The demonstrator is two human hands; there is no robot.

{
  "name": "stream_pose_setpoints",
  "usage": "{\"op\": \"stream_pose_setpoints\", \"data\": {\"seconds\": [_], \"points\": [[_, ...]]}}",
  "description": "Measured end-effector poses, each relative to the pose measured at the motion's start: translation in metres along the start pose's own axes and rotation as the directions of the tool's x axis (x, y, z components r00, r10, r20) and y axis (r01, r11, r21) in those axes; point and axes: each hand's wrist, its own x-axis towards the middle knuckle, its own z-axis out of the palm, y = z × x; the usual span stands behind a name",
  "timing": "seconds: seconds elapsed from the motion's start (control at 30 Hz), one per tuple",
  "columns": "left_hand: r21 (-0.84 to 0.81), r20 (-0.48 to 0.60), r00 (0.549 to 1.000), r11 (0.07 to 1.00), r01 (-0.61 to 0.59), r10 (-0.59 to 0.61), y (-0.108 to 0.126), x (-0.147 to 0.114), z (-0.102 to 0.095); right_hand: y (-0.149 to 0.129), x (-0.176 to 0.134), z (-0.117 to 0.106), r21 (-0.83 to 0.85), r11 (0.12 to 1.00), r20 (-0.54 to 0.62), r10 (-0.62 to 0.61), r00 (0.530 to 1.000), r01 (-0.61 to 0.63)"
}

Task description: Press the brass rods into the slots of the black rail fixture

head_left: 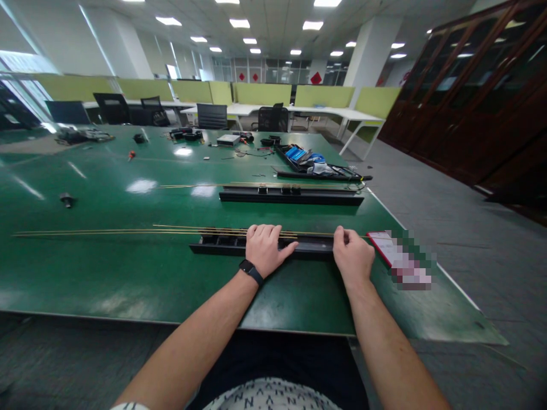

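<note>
Across the green table before me lies a long black channel-shaped rail (314, 245) with black blocks inside its left part. My left hand (265, 248) is curled over the middle of the rail, its thumb pointing right along it. Several thin gold-coloured rods (106, 231) run along the rail, pass under my left hand and stick out far to the left. At the rail's right end, my right hand (352, 254) pinches one thin rod between thumb and fingers; a short piece shows to the right of the hand. The fingertips of my left hand are partly hidden behind the rail.
A second black rail (290, 196) with rods lies parallel, farther back. Behind it sits a black tray (299, 159) with blue and white items. A red-edged flat thing (380, 247), partly pixelated, lies right of my right hand. A small dark part (67, 199) stands left.
</note>
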Motion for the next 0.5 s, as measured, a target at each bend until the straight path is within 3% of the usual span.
{"op": "stream_pose_setpoints", "data": {"seconds": [0.2,0.4,0.5], "points": [[0.002,0.002,1.0,1.0,0.0,0.0,0.0004,0.0006,-0.0004,-0.0037,-0.0022,0.0021,0.081,0.982,0.073,-0.175,0.982,0.169],[0.004,0.003,1.0,1.0,-0.004,0.004,0.0006,0.0006,-0.001,-0.0013,-0.0006,0.0002,0.004,0.996,0.023,-0.085,0.996,0.085],[0.007,0.001,1.0,1.0,-0.004,0.004,0.0006,0.0006,-0.0011,-0.001,-0.0012,0.0003,0.04,0.992,0.047,-0.118,0.992,0.116]]}}
